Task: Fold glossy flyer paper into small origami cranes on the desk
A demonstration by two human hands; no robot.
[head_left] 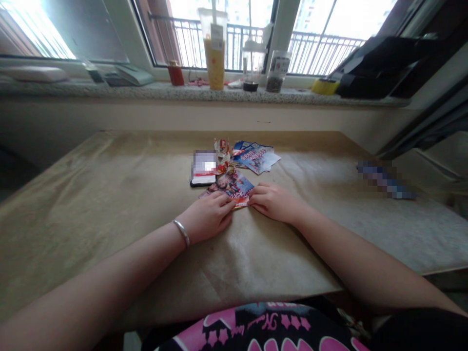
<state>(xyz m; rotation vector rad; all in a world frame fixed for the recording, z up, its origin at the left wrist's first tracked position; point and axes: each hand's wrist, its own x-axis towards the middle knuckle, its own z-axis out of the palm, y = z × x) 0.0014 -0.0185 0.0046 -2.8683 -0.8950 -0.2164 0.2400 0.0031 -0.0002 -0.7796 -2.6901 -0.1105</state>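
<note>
A colourful printed leaflet (237, 185) with an orange lower edge lies on the table between my hands. My left hand (210, 214), with a silver bangle at the wrist, has its fingers closed on the leaflet's lower left part. At the lower right edge, my right hand (274, 201) pinches the same leaflet. Its covered corners are hidden by my fingers. Just beyond are a phone (204, 168), its screen blurred out, and some crumpled red and white wrappers (223, 146). Several blue printed leaflets (256, 157) are fanned out behind my right hand.
A yellowish cloth (120, 195) covers the table. At the far right lies a blurred bluish item (383, 180). On the windowsill (146, 91) stand a tall cup of yellow drink (214, 58), a red jar (176, 74), clear containers (276, 73) and a black bag (380, 68).
</note>
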